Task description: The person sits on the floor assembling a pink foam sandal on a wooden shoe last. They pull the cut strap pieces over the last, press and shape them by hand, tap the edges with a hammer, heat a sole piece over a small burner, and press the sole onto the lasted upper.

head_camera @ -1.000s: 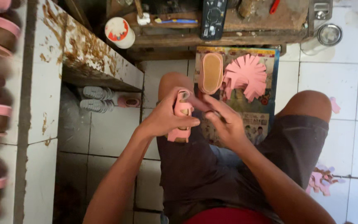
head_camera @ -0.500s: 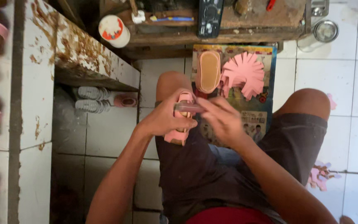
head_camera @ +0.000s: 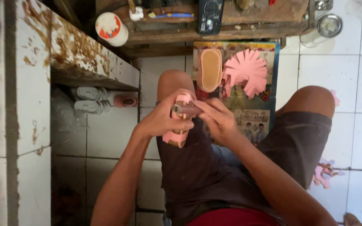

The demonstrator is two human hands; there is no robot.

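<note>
My left hand (head_camera: pixel 161 120) grips a small pink sandal (head_camera: pixel 177 136) over my lap, sole edge toward me. My right hand (head_camera: pixel 218 121) pinches a brownish strap piece (head_camera: pixel 186 109) across the top of the same sandal. Both hands meet above my left thigh. On a printed sheet (head_camera: pixel 256 109) on the floor in front of my knees lie a tan insole (head_camera: pixel 210 69) and a fanned stack of pink cut strap pieces (head_camera: pixel 245 77).
A low wooden bench (head_camera: pixel 248 21) at the top carries a black phone, a glue pot lid (head_camera: pixel 111 28) and small tools. A stained tiled ledge (head_camera: pixel 63 54) runs along the left, with pink sandals at the far left edge. Pink scraps (head_camera: pixel 324 172) lie on the white tiles at right.
My hands have stayed together on the sandal; the right fingers have shifted the strap slightly across its top. The view has tilted a little.
</note>
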